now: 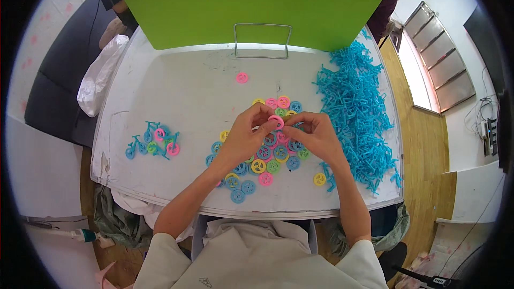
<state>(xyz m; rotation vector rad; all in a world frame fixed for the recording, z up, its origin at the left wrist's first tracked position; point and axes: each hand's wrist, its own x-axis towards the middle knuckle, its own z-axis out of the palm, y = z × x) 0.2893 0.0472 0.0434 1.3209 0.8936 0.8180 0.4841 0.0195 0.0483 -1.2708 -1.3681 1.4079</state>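
Observation:
Over the middle of the table, both hands meet at one pink toy wheel [276, 122]. My left hand [249, 131] pinches it from the left between thumb and fingers. From the right, my right hand [315, 135] has its thumb and fingertips pressed together at the wheel's edge; any smaller part between those fingers is hidden. Beneath and around the hands spreads a loose heap of small plastic wheels [263, 153] in pink, blue, yellow and green, partly covered by the hands.
A large pile of blue toy bike frames [356, 112] lies along the table's right side. Several little bikes with coloured wheels [155, 139] sit at the left. One pink wheel [242, 77] lies farther back, before a green panel [257, 5] with a wire stand [262, 56].

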